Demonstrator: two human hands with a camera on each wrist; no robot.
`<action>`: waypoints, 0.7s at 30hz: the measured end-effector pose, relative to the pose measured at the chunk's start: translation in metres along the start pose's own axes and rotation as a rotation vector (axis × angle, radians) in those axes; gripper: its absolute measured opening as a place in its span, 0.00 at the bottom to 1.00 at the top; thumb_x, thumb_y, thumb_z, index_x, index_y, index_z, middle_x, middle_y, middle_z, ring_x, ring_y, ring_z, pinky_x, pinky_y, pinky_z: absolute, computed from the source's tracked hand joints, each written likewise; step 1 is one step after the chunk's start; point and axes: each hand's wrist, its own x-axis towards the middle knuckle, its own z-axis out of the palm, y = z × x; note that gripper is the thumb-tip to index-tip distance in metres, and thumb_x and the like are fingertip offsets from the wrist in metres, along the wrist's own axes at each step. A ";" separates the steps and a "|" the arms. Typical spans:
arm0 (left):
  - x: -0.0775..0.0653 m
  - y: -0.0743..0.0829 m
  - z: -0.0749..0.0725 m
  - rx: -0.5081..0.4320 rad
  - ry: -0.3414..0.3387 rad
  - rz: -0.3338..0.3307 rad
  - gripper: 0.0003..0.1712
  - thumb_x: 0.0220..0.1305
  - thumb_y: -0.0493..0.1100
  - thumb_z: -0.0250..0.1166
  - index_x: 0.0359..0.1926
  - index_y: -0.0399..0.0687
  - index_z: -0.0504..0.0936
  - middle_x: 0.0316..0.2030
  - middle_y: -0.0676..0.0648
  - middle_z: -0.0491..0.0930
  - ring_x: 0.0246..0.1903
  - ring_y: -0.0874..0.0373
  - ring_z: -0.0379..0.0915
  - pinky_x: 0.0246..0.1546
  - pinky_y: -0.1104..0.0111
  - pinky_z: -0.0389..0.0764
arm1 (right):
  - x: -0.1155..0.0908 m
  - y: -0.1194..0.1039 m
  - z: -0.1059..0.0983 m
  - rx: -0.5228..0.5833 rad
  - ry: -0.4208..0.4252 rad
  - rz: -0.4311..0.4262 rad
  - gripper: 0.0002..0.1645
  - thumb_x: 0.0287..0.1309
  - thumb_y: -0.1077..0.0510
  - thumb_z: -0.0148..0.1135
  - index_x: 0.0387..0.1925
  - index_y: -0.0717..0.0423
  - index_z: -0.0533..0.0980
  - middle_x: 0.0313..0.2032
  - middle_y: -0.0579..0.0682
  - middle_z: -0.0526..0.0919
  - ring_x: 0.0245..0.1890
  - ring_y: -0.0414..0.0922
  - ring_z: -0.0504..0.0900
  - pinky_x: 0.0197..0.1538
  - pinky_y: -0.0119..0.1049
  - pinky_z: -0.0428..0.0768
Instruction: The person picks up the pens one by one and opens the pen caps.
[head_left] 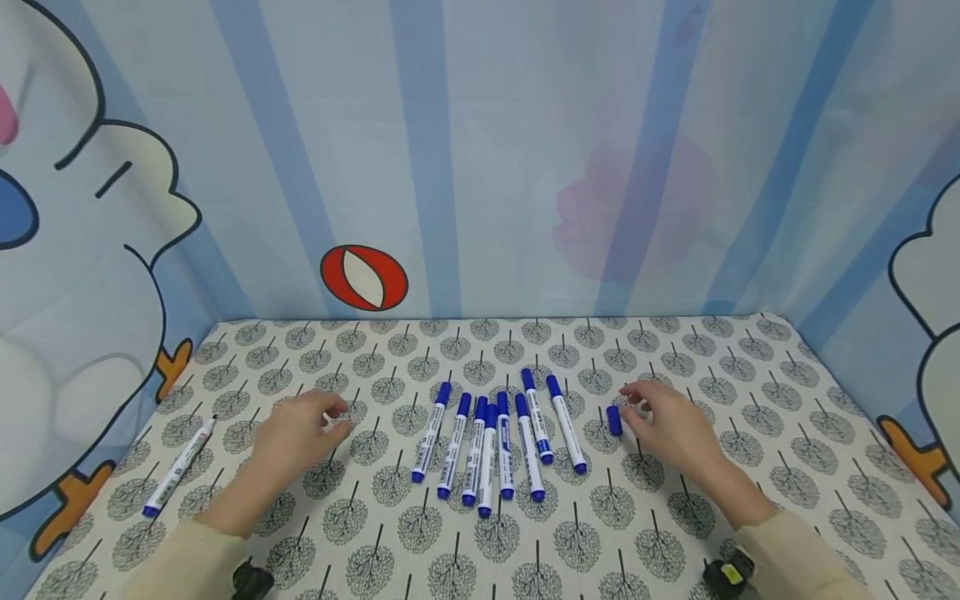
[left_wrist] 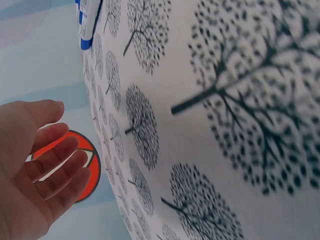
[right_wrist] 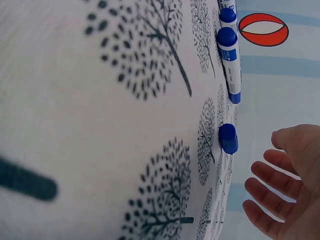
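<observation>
A loose blue marker cap (head_left: 614, 420) lies on the cloth beside my right hand (head_left: 671, 423), close to its thumb. In the right wrist view, the hand (right_wrist: 295, 180) has relaxed, slightly bent fingers holding nothing, and a gap separates it from the cap (right_wrist: 228, 139). At the left, an uncapped white marker (head_left: 180, 467) lies slanted, dark tip pointing away. My left hand (head_left: 294, 435) is between it and the group of markers, its loosely bent fingers empty, as the left wrist view also shows. Several white markers with blue caps (head_left: 567, 425) lie side by side in the middle.
A tablecloth (head_left: 577, 546) with a tree print covers the table. Behind it hangs a striped blue curtain (head_left: 495, 167) with a red-and-white oval (head_left: 364, 277), and printed cartoon figures (head_left: 75, 333) flank the left and right sides.
</observation>
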 end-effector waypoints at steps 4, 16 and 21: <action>0.001 0.008 0.005 -0.006 0.024 0.057 0.14 0.53 0.47 0.66 0.40 0.47 0.81 0.36 0.49 0.80 0.33 0.55 0.76 0.25 0.67 0.75 | 0.000 0.000 -0.001 -0.004 0.012 -0.025 0.16 0.54 0.57 0.61 0.45 0.57 0.77 0.39 0.52 0.81 0.37 0.51 0.80 0.33 0.43 0.79; 0.005 0.029 0.020 -0.008 -0.041 0.109 0.16 0.52 0.49 0.68 0.42 0.48 0.80 0.37 0.50 0.78 0.31 0.58 0.75 0.26 0.69 0.75 | -0.001 -0.001 -0.001 -0.031 0.024 -0.166 0.17 0.51 0.56 0.64 0.44 0.55 0.77 0.41 0.51 0.81 0.39 0.48 0.80 0.37 0.43 0.80; 0.006 0.039 0.025 0.011 -0.046 0.147 0.18 0.50 0.50 0.69 0.42 0.48 0.80 0.37 0.51 0.78 0.33 0.58 0.76 0.29 0.67 0.77 | 0.000 -0.002 -0.001 -0.049 0.034 -0.194 0.18 0.51 0.55 0.65 0.45 0.54 0.77 0.41 0.50 0.81 0.38 0.48 0.80 0.35 0.41 0.80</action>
